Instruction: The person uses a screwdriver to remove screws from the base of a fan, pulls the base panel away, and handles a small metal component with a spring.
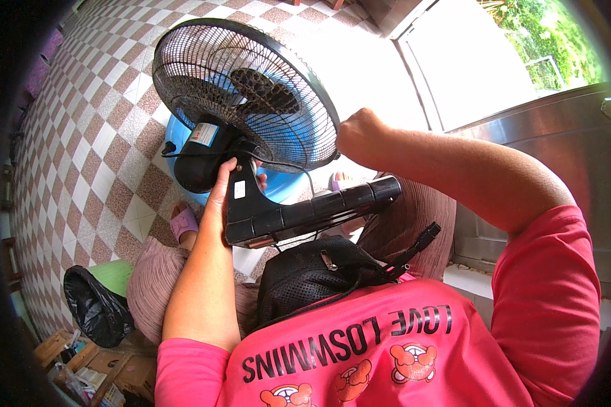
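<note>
A black electric fan lies tilted above my lap, its round wire guard facing up and away from me. Dusty dark blades show through the wires. My left hand is closed around the fan's neck, thumb on the near side and fingertips showing past it. Below that hand, the long black base extends to the right over my knees. My right hand is a closed fist at the guard's right rim; its fingertips are hidden. Under the fan stands a blue basin, mostly covered by it.
A black mesh bag rests at my waist. On the left is a green bin with a black liner, beside a wooden shelf with packages. Checkered tiles cover the floor. A metal door panel stands at right.
</note>
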